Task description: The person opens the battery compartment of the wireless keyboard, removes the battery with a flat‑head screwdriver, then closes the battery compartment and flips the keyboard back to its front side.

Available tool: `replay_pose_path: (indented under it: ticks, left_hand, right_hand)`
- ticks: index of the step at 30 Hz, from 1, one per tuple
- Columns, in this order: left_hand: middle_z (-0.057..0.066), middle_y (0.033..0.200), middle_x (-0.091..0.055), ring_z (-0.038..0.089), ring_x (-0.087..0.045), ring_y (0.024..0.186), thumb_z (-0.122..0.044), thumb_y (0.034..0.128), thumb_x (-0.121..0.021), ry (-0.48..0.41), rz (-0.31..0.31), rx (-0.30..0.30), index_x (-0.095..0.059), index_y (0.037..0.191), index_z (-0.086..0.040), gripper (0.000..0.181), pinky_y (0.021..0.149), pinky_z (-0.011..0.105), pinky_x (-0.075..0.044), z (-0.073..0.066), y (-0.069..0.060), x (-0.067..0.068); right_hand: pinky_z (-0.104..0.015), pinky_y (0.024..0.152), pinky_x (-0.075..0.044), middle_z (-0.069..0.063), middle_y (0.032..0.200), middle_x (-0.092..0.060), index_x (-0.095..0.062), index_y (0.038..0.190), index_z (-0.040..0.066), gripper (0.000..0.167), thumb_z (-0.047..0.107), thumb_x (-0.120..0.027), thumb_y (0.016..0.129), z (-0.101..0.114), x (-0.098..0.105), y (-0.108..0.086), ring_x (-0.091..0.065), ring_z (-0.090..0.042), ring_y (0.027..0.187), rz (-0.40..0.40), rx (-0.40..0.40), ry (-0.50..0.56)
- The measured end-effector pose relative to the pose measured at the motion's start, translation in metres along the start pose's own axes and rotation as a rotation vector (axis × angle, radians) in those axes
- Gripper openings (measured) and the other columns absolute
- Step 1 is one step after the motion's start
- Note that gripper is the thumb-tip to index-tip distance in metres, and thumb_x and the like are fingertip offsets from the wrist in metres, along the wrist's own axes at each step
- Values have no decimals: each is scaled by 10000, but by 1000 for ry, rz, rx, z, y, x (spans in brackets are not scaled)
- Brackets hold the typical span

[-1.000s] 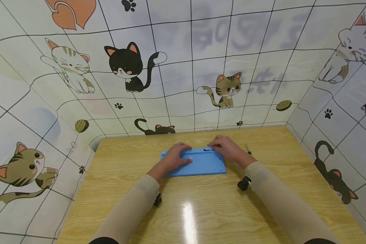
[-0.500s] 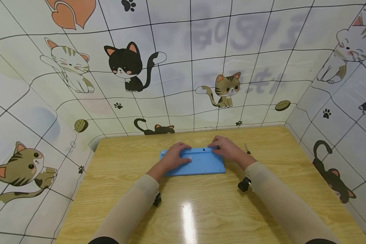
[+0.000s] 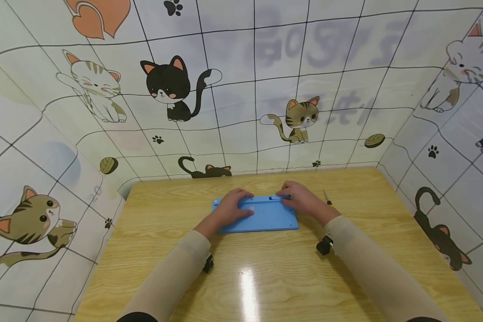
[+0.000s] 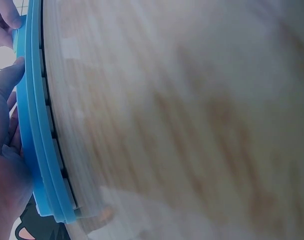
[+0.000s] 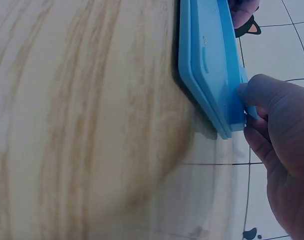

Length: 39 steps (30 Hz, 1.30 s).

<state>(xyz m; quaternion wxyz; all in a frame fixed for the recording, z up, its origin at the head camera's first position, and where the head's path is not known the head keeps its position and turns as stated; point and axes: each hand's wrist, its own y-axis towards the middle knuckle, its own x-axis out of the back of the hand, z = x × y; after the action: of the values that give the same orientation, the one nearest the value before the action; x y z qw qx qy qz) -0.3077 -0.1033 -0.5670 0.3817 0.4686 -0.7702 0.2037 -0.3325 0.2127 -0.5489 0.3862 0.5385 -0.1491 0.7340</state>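
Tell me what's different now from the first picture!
The right hand has shifted very slightly toward the person, and less of the black strip seems to show beside it. Nothing was visibly grabbed or let go. The left hand stays on the blue board; board and thin tool look unmoved.

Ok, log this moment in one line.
left hand: on keyboard | right hand: pinches blue piece | keyboard: keys down | screwdriver: on table, right of keyboard
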Motion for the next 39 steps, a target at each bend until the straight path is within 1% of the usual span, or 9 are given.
replay_pose_path:
  ticks: [5,8,11,16,20,24,27,30,39]
  left_hand:
    - [48,1489,-619,305,-535,1461,-331,1011,-850,-3,-9,-4,-681,1476,-168,521,1239,523,-415,2,1,2]
    - [50,1481,-626,301,-546,1452,-335,1008,-853,-2,-16,-16,-686,1472,-165,522,1236,515,-419,4,3,2]
    - [51,1473,-631,299,-554,1444,-336,1007,-852,-3,-19,-25,-689,1469,-165,518,1232,511,-424,6,3,2]
    - [55,1479,-626,302,-556,1441,-335,1009,-850,0,-17,-27,-688,1472,-163,519,1233,510,-424,6,3,4]
    - [69,1476,-631,309,-563,1431,-321,1004,-856,1,-15,-31,-690,1465,-146,520,1231,508,-427,3,2,4]
    - [62,1479,-632,300,-562,1432,-316,1003,-859,9,-9,-23,-689,1468,-147,523,1237,495,-421,1,1,3]
    - [56,1480,-632,294,-562,1432,-322,999,-864,10,-6,-20,-690,1467,-154,527,1238,493,-419,1,2,1]
    - [49,1473,-635,280,-568,1421,-342,997,-864,11,-4,-17,-690,1469,-167,533,1233,484,-426,2,3,-1]
    - [57,1462,-644,289,-575,1415,-329,988,-874,-3,-10,-28,-695,1463,-148,539,1228,495,-432,-1,2,3]
  right_hand:
    - [-383,753,-499,-60,1040,-659,-811,1268,-17,295,32,-821,977,0,0,-1,-561,-203,886,-43,-38,91]
    - [-367,738,-489,-52,1052,-661,-807,1284,-6,294,47,-804,995,-2,-1,-1,-557,-187,872,-55,-77,121]
    - [-357,735,-503,-40,1067,-676,-809,1286,15,273,78,-790,1021,-4,-1,-1,-577,-172,869,-52,-132,155]
    - [-378,796,-544,-26,1085,-698,-814,1240,45,223,96,-789,1025,-2,3,1,-614,-190,924,-57,-202,251]
    - [-386,820,-548,-13,1068,-692,-816,1202,71,190,82,-797,1013,-3,3,5,-604,-214,942,-64,-212,315]
    - [-377,797,-536,-8,1032,-677,-817,1182,95,169,77,-793,1016,-9,-1,12,-593,-226,918,-70,-206,378]
    - [-380,774,-524,-22,1021,-666,-817,1192,86,172,78,-784,1024,-13,-3,17,-584,-235,895,-70,-204,426]
    - [-393,774,-522,-36,1038,-664,-822,1210,94,182,95,-775,1034,-16,-3,22,-579,-249,897,-55,-226,449]
    - [-424,818,-530,-52,1110,-661,-824,1250,109,208,139,-752,1057,-21,-2,43,-584,-256,951,-33,-248,422]
